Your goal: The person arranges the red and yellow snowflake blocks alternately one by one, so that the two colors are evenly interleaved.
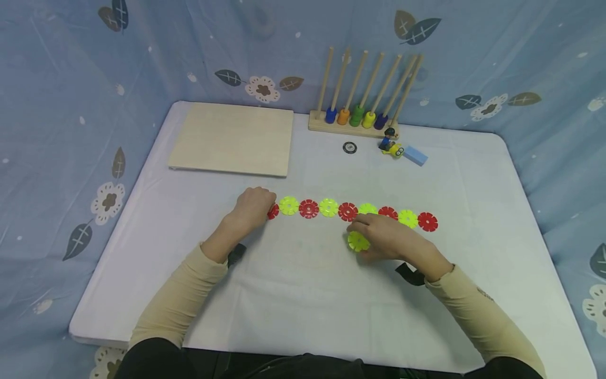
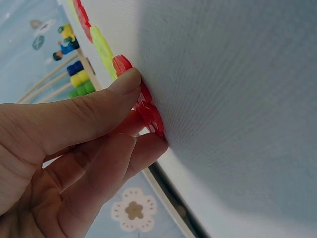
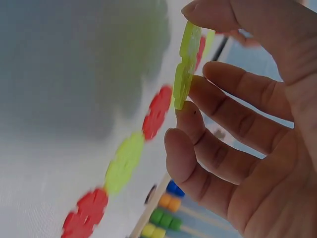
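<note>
Red and yellow-green notched plastic flower discs lie in an alternating row across the white table, among them a yellow-green disc [image 1: 329,207] and a red disc [image 1: 428,221] at the right end. At the row's left end, my left hand [image 1: 253,206] pinches a red flower disc [image 2: 148,115] between thumb and fingers, hiding part of it. My right hand [image 1: 390,238] grips a separate yellow-green flower disc [image 3: 185,67] by its edges, just on the near side of the row. That disc stands on edge in the right wrist view, thumb at one end and a fingertip at the other.
A pale wooden board [image 1: 232,138] lies at the back left. Behind the row stands a wooden peg rack [image 1: 352,128] with coloured beads on its rods. Near it are a black round disc [image 1: 350,147], a small toy figure [image 1: 387,139], a yellow toy [image 1: 394,151] and a blue block [image 1: 415,156].
</note>
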The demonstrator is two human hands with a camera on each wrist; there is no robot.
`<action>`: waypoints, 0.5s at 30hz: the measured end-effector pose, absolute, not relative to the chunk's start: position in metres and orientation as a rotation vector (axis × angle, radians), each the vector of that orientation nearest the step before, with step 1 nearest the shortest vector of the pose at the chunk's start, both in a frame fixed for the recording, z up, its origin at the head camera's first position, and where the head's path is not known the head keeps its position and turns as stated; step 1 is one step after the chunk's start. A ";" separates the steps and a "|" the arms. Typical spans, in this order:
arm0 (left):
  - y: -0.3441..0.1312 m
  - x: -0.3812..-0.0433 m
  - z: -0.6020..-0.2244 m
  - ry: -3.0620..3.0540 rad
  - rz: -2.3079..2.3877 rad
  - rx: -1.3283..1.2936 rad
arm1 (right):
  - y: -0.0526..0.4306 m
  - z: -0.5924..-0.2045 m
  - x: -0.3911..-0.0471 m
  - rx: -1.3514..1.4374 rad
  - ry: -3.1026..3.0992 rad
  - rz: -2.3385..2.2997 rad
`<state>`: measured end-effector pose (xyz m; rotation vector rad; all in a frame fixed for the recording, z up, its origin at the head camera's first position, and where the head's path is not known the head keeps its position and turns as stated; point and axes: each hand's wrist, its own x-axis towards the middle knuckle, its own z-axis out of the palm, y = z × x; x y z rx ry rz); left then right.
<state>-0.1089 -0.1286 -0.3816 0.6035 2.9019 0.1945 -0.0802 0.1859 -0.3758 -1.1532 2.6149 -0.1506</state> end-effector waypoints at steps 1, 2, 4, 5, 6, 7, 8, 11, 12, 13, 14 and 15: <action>-0.129 -0.109 -0.382 2.905 0.197 0.605 | 0.189 -0.375 -0.082 -1.135 2.628 -0.162; -0.129 -0.109 -0.382 2.906 0.198 0.607 | 0.192 -0.375 -0.084 -1.114 2.640 -0.177; -0.129 -0.108 -0.382 2.907 0.199 0.606 | 0.198 -0.375 -0.087 -1.088 2.665 -0.209; -0.129 -0.108 -0.382 2.907 0.198 0.608 | 0.202 -0.376 -0.089 -1.077 2.678 -0.218; -0.129 -0.108 -0.382 2.906 0.198 0.608 | 0.205 -0.376 -0.090 -1.063 2.690 -0.225; -0.129 -0.108 -0.381 2.905 0.199 0.608 | 0.208 -0.376 -0.091 -1.050 2.701 -0.230; -0.129 -0.108 -0.381 2.904 0.199 0.607 | 0.212 -0.376 -0.093 -1.033 2.710 -0.231; -0.128 -0.109 -0.382 2.902 0.202 0.605 | 0.222 -0.374 -0.096 -0.985 2.739 -0.219; -0.128 -0.109 -0.382 2.902 0.206 0.600 | 0.226 -0.374 -0.097 -0.968 2.745 -0.220; -0.128 -0.109 -0.382 2.900 0.208 0.598 | 0.230 -0.374 -0.098 -0.949 2.754 -0.220; -0.128 -0.109 -0.382 2.900 0.210 0.596 | 0.234 -0.374 -0.099 -0.931 2.760 -0.223; -0.128 -0.109 -0.383 2.899 0.210 0.595 | 0.238 -0.373 -0.100 -0.912 2.769 -0.222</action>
